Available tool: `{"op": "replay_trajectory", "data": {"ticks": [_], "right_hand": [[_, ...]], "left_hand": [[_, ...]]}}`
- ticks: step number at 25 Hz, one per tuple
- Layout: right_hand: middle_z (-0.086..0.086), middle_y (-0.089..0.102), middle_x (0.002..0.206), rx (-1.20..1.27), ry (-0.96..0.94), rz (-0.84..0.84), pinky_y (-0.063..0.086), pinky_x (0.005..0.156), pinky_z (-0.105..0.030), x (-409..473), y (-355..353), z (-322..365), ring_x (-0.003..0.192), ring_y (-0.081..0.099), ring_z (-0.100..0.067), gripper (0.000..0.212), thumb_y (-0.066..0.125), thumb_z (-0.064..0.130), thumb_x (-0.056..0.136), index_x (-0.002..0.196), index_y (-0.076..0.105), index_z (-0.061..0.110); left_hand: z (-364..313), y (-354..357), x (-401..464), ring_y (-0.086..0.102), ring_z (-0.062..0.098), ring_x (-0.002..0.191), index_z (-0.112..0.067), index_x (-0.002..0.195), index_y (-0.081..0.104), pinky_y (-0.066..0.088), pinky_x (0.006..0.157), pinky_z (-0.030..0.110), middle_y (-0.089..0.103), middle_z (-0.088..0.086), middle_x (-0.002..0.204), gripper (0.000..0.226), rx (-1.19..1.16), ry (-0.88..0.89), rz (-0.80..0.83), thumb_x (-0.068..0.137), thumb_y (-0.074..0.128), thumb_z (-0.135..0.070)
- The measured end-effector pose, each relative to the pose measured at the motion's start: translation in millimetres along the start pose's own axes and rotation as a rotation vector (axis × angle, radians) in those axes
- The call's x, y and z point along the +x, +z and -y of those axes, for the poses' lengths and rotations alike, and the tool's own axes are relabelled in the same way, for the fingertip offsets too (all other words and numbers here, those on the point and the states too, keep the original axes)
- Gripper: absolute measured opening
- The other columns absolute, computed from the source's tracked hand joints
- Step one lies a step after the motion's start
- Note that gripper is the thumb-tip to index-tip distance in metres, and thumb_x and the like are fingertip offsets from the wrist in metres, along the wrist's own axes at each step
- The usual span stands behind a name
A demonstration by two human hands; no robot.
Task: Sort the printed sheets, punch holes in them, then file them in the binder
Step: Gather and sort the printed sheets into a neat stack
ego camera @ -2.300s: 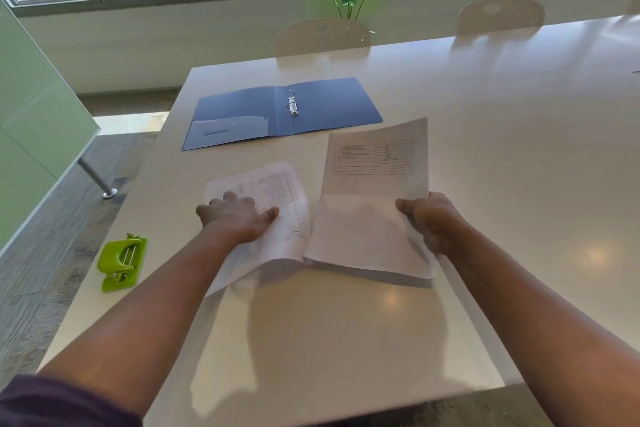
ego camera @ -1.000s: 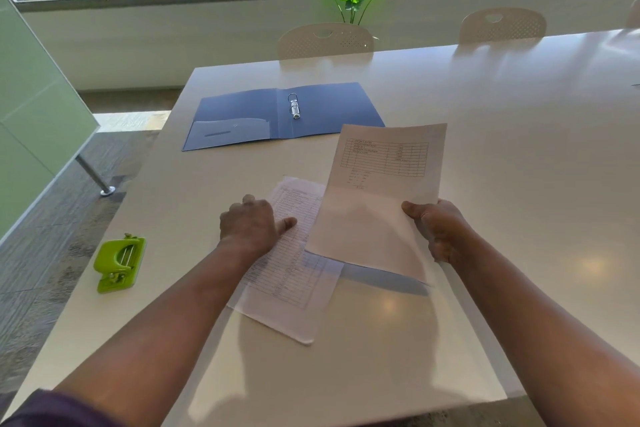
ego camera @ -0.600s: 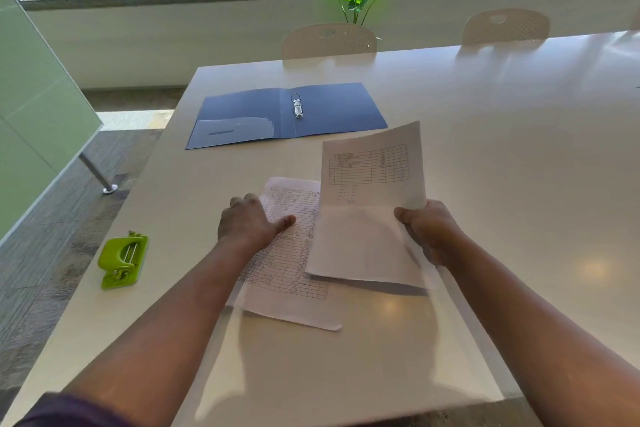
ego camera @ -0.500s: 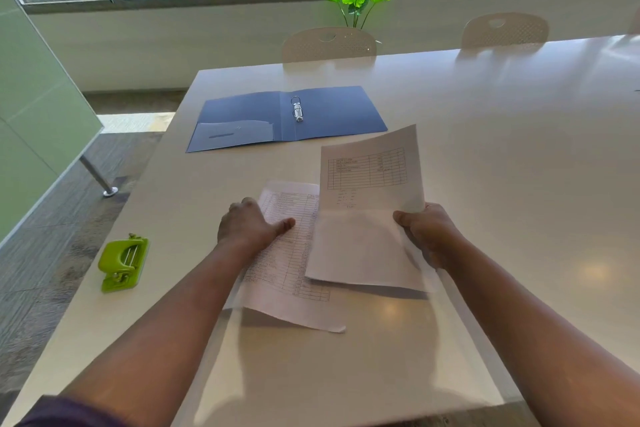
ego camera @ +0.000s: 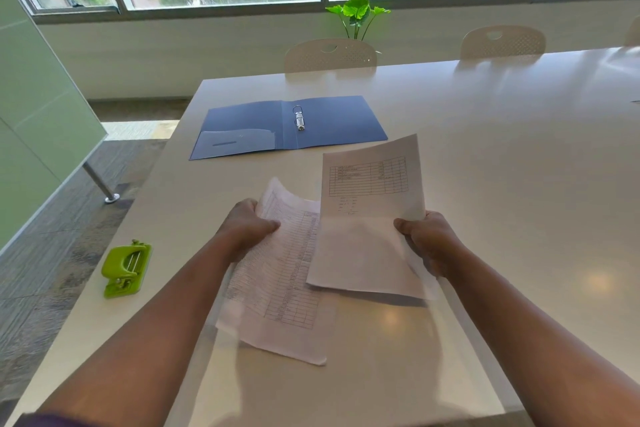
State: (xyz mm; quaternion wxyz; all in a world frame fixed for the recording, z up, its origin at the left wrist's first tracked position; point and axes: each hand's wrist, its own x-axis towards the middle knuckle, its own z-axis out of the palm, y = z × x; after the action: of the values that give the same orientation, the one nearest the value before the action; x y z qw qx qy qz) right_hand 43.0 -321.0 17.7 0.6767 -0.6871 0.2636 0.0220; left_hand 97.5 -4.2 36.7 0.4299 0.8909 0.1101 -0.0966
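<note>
My left hand [ego camera: 247, 227] grips the left edge of a printed sheet with a long table [ego camera: 287, 288], lifted and curling off the table. My right hand [ego camera: 427, 239] pinches the right edge of a second printed sheet [ego camera: 367, 218] that carries a small table near its top and overlaps the first sheet's right side. An open blue binder [ego camera: 332, 121] with a metal ring clip [ego camera: 298, 118] lies flat beyond the sheets. A green hole punch [ego camera: 126, 269] sits near the table's left edge, well left of my left arm.
The white table [ego camera: 519, 166] stretches far to the right and back. Two pale chairs [ego camera: 330, 55] stand at its far side, with a green plant [ego camera: 356, 12] by the window. A green glass partition [ego camera: 38, 121] and a floor drop lie left of the table edge.
My left hand went from pressing flat on the left sheet to gripping its edge and lifting it, so its top curls up. The right sheet stays held and has tilted slightly.
</note>
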Motion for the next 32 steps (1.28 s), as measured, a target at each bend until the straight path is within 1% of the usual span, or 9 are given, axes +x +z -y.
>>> {"op": "replay_trajectory", "data": {"ticks": [4,7,11,14,17,21,24,27,32], "right_hand": [[-0.012,0.074,0.1,0.013,-0.001,-0.003,0.055,0.099,-0.049,-1,0,0,0.098,0.071,-0.033,0.016,0.068,0.0,0.091,0.087,0.065,0.016],[-0.012,0.075,0.102,0.019,0.008,-0.001,0.055,0.098,-0.051,0,0,0,0.098,0.072,-0.033,0.013,0.068,0.003,0.09,0.091,0.067,0.016],[-0.011,0.075,0.103,0.017,0.001,0.011,0.056,0.097,-0.05,-1,0,0,0.097,0.071,-0.033,0.013,0.068,0.004,0.091,0.093,0.067,0.017],[-0.01,0.074,0.102,0.017,-0.02,0.035,0.056,0.095,-0.047,-4,-1,1,0.096,0.07,-0.03,0.014,0.066,0.004,0.093,0.092,0.065,0.018],[-0.009,0.075,0.101,0.021,-0.033,0.068,0.056,0.096,-0.045,-6,-2,0,0.097,0.071,-0.029,0.015,0.066,0.003,0.094,0.092,0.066,0.018],[-0.01,0.076,0.101,0.039,-0.021,0.108,0.057,0.09,-0.043,-10,-4,2,0.094,0.072,-0.028,0.01,0.067,0.005,0.094,0.098,0.069,0.014],[-0.009,0.077,0.104,0.07,-0.014,0.173,0.057,0.082,-0.039,-18,-1,2,0.097,0.072,-0.026,0.019,0.071,0.006,0.092,0.11,0.07,0.01],[-0.013,0.075,0.109,0.128,0.026,0.253,0.058,0.089,-0.047,-27,6,1,0.1,0.072,-0.03,0.02,0.071,0.007,0.091,0.111,0.069,0.012],[-0.018,0.074,0.114,0.2,0.051,0.422,0.061,0.082,-0.05,-38,16,-2,0.098,0.074,-0.034,0.034,0.07,0.022,0.094,0.124,0.062,0.008]], "left_hand": [[-15,-18,-7,0.062,0.026,0.097,-0.013,0.116,0.058,0.048,0.082,0.035,0.065,0.008,0.115,0.031,0.066,0.195,-0.185,0.092,0.074,-0.025],[-24,-43,-10,0.066,0.029,0.098,-0.011,0.11,0.063,0.05,0.082,0.036,0.07,0.007,0.11,0.026,0.022,0.333,-0.331,0.092,0.074,-0.026],[-38,-76,-20,0.069,0.029,0.088,-0.009,0.098,0.064,0.057,0.073,0.038,0.072,0.007,0.1,0.022,-0.036,0.469,-0.376,0.092,0.075,-0.027],[-49,-92,-27,0.068,0.025,0.093,-0.01,0.105,0.066,0.055,0.073,0.03,0.072,0.004,0.108,0.023,-0.07,0.528,-0.338,0.094,0.073,-0.028],[-50,-99,-26,0.073,0.026,0.101,-0.018,0.111,0.071,0.06,0.087,0.043,0.076,0.003,0.114,0.023,-0.259,0.541,-0.163,0.091,0.076,-0.028],[-47,-84,-22,0.072,0.03,0.11,-0.02,0.113,0.072,0.057,0.094,0.047,0.075,0.007,0.119,0.027,-0.504,0.515,0.033,0.086,0.075,-0.027],[-41,-58,-10,0.074,0.031,0.104,-0.018,0.106,0.071,0.059,0.092,0.048,0.077,0.007,0.11,0.019,-0.493,0.416,-0.035,0.089,0.078,-0.023],[-33,-31,-5,0.075,0.025,0.095,-0.017,0.104,0.07,0.061,0.089,0.046,0.078,0.003,0.104,0.018,-0.433,0.313,-0.086,0.089,0.078,-0.024],[-26,10,-21,0.075,0.026,0.092,-0.01,0.106,0.066,0.063,0.074,0.04,0.076,0.008,0.104,0.023,-0.473,0.193,-0.098,0.093,0.075,-0.028]]}}
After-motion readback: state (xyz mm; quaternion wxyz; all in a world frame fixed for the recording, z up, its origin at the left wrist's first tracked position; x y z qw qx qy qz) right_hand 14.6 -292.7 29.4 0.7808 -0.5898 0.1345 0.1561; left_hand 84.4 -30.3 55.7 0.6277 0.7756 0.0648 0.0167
